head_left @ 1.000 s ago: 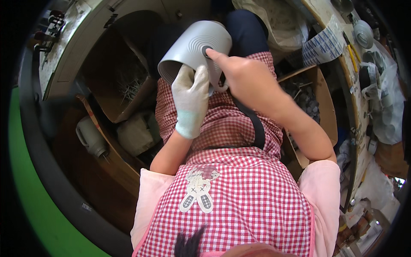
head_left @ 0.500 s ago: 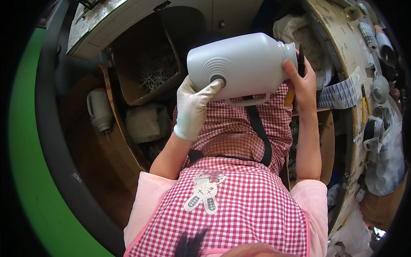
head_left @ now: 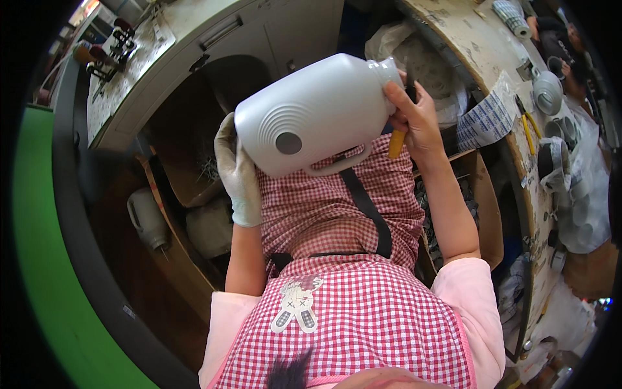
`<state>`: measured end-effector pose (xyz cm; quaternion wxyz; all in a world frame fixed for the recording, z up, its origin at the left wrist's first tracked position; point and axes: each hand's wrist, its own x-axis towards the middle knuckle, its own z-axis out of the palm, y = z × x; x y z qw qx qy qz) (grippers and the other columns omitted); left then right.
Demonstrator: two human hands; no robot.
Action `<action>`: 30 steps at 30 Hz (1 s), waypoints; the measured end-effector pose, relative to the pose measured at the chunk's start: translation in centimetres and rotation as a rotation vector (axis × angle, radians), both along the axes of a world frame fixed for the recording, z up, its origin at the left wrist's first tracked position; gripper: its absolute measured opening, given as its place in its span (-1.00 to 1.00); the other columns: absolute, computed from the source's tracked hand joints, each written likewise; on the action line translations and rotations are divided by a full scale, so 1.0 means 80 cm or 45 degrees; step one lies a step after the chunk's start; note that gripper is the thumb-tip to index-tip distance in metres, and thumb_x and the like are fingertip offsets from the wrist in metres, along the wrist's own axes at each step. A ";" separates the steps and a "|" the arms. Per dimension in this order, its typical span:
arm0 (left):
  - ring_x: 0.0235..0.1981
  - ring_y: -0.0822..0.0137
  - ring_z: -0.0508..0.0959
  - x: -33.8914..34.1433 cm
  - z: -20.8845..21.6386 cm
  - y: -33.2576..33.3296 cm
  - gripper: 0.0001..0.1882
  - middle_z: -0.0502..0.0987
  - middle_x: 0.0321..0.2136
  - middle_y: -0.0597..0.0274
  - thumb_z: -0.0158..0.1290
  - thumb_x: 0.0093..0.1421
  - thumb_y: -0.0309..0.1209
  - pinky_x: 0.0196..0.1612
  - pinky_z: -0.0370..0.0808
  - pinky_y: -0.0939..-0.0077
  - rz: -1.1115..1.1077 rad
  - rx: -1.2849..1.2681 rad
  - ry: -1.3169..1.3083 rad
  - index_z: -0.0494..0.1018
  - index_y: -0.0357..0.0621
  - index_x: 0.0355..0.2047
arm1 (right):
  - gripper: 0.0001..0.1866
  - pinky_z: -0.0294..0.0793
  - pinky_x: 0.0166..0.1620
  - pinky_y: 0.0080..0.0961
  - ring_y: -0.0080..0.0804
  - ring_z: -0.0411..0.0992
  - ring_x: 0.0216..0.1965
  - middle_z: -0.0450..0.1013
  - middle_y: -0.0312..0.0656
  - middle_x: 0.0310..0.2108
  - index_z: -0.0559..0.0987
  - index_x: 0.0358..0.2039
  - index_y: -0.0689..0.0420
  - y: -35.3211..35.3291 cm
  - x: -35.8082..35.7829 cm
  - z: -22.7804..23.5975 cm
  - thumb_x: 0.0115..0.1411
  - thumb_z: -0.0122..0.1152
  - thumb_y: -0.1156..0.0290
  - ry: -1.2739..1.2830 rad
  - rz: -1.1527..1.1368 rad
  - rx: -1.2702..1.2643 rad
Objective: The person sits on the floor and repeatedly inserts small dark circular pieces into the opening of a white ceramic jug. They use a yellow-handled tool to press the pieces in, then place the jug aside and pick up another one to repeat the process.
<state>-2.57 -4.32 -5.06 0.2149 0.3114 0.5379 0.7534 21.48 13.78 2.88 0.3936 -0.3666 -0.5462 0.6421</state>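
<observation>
A silver-grey plastic jug (head_left: 330,110) with a side handle lies tilted across my lap, its neck up to the right. Ripple rings surround a dark round spot (head_left: 288,143) on its side. My left hand (head_left: 234,168), in a pale glove, is closed round the jug's base end, with some fingers hidden. At the neck, my bare right hand (head_left: 418,117) grips the rim. It also holds a tool with a yellow handle (head_left: 396,144) and a dark upper part; its exact kind is hard to make out.
On the worktable at right are yellow-handled pliers (head_left: 528,126), a blue-and-white printed sheet (head_left: 486,123) and grey parts in plastic bags (head_left: 583,207). Cardboard boxes stand by my legs. Another grey jug (head_left: 148,217) lies at left. Another person is at the far right.
The jug has shifted left in the picture, its base lower. My left hand has slid from the dark spot to the base end, uncovering the spot. My right hand stays at the neck.
</observation>
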 end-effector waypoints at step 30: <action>-0.09 0.06 0.66 -0.510 0.297 -0.008 -0.66 0.64 -0.15 -0.08 0.02 0.37 -0.32 0.01 0.59 0.24 1.210 -0.751 1.297 0.54 -0.34 0.01 | -0.70 0.19 0.40 -0.09 -0.10 0.36 0.28 0.49 -0.11 0.17 0.64 -0.01 0.16 0.050 -0.091 -0.061 0.30 0.28 0.34 -1.237 0.322 1.499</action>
